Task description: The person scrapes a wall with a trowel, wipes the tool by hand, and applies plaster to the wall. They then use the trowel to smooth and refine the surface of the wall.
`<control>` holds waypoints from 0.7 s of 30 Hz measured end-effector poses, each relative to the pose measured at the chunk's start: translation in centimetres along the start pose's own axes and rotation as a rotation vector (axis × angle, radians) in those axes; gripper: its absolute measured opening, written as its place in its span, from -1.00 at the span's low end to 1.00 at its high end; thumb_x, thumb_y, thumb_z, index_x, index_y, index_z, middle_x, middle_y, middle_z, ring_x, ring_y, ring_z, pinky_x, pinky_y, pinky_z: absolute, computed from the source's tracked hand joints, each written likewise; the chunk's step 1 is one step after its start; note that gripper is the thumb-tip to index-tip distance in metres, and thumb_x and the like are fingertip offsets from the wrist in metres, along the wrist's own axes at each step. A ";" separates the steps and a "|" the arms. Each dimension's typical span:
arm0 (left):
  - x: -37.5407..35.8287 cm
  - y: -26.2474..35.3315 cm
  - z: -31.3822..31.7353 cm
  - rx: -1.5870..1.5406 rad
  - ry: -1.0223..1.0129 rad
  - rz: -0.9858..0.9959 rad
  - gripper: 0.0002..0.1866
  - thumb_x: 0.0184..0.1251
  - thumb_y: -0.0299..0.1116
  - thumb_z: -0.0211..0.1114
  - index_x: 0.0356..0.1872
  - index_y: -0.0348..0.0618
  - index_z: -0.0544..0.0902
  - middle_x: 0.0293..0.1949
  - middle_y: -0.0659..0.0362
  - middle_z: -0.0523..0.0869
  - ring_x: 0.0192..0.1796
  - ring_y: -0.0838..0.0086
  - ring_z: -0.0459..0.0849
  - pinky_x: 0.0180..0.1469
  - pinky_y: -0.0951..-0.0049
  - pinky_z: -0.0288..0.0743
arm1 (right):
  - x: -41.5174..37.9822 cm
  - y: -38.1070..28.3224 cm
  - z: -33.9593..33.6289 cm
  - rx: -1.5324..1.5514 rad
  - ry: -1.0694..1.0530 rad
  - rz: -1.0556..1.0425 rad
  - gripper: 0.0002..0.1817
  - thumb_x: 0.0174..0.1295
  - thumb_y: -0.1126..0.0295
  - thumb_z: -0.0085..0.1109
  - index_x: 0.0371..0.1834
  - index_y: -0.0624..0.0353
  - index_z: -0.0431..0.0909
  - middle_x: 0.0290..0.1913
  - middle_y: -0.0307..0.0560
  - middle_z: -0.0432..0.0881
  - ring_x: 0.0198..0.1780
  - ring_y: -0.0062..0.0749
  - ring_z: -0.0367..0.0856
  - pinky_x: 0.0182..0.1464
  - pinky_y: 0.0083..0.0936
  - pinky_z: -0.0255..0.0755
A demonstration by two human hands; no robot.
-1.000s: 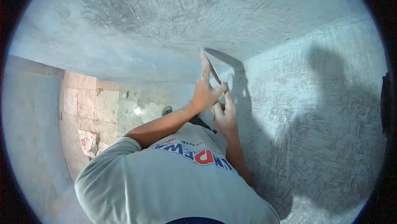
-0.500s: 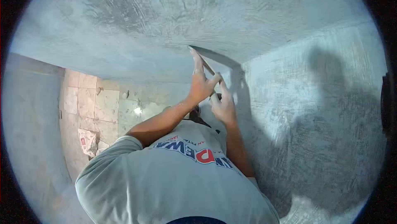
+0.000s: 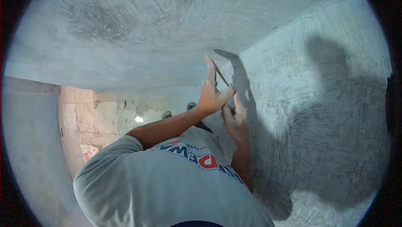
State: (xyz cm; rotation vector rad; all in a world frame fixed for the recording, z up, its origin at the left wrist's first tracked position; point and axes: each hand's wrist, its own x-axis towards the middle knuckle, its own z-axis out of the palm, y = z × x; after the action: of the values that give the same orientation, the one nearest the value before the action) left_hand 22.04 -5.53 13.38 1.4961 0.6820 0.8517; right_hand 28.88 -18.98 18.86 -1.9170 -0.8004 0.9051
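Both arms reach up and forward, bare from the shirt sleeves, the left arm crossing from lower left. The left hand point(image 3: 211, 95) is raised with fingers point(image 3: 210, 65) stretched straight up and thumb spread right. The right hand point(image 3: 236, 120) sits just below it, fingers curled, wrist bent back.

Grey plastered walls point(image 3: 159, 21) meet in a corner and show rough trowel marks. Below, a tiled floor point(image 3: 104, 114) reflects one bright light spot point(image 3: 138, 119).

Below me lies the tiled floor point(image 3: 106, 114) (a bright glare spot on it), with crumpled paper point(image 3: 89, 151) near the wall.
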 end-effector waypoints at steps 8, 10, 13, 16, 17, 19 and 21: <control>0.2 -1.1 -0.8 -0.066 0.033 -0.019 0.26 0.25 -0.38 0.43 0.65 -0.46 -0.43 0.57 -0.50 0.18 0.58 -0.12 0.34 0.53 0.20 0.29 | 1.4 -0.5 2.1 -0.272 0.053 -0.102 -0.30 0.45 0.38 0.12 0.62 0.38 0.21 -0.19 0.25 0.73 -0.31 -0.13 0.71 -0.12 -0.23 0.55; 0.0 -0.8 -0.2 -0.019 0.087 0.017 0.21 0.22 -0.40 0.42 0.65 -0.50 -0.33 0.54 -0.47 0.27 0.56 -0.06 0.39 0.51 0.23 0.32 | 2.1 1.6 1.7 -0.187 0.067 -0.269 -0.35 0.49 0.43 0.06 0.61 0.40 0.23 -0.03 0.21 0.77 -0.21 -0.12 0.72 -0.05 -0.23 0.56; 2.0 -2.1 -2.6 -0.059 0.115 0.035 0.15 0.22 -0.42 0.41 0.65 -0.53 -0.23 0.38 -0.33 0.53 0.32 0.03 0.63 0.30 0.23 0.53 | 4.4 1.3 4.0 -0.224 0.047 -0.383 -0.31 0.48 0.43 0.06 0.66 0.28 0.17 0.19 0.35 0.68 0.10 0.08 0.71 0.16 -0.17 0.54; 1.6 -1.7 -2.8 -0.073 0.187 -0.019 0.11 0.24 -0.42 0.40 0.65 -0.53 -0.19 0.30 -0.30 0.58 0.23 0.06 0.66 0.24 0.23 0.56 | 4.9 -4.3 3.7 -0.296 -0.196 -0.052 -0.27 0.45 0.51 0.07 0.69 0.23 0.14 0.34 0.37 0.62 0.23 0.14 0.72 0.25 -0.16 0.54; 0.9 -1.5 -2.5 -0.057 0.184 -0.015 0.11 0.25 -0.41 0.40 0.65 -0.53 -0.18 0.31 -0.31 0.56 0.25 0.05 0.64 0.26 0.22 0.54 | 3.5 -2.9 3.3 -0.239 -0.141 -0.080 -0.28 0.45 0.50 0.07 0.68 0.27 0.14 0.32 0.39 0.62 0.19 0.18 0.72 0.21 -0.15 0.56; -0.6 -1.0 -0.9 -0.003 0.153 0.026 0.11 0.26 -0.40 0.40 0.65 -0.53 -0.18 0.36 -0.37 0.50 0.34 0.01 0.59 0.33 0.21 0.49 | 1.0 -0.7 1.9 -0.121 -0.067 -0.083 -0.28 0.45 0.46 0.07 0.66 0.33 0.14 0.29 0.45 0.62 0.16 0.25 0.72 0.18 -0.13 0.58; -0.3 -0.7 -0.8 -0.060 0.117 0.013 0.14 0.26 -0.36 0.41 0.64 -0.58 -0.21 0.49 -0.48 0.29 0.55 -0.04 0.35 0.49 0.22 0.31 | 0.9 -0.3 1.6 -0.037 0.021 -0.237 -0.27 0.43 0.40 0.07 0.64 0.39 0.13 0.22 0.53 0.63 0.12 0.37 0.69 0.18 -0.11 0.57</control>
State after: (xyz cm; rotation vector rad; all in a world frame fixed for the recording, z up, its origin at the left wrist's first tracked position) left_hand 21.27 -5.30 12.65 1.4070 0.7270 0.9669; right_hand 27.94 -17.47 18.31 -1.8136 -1.0130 0.7286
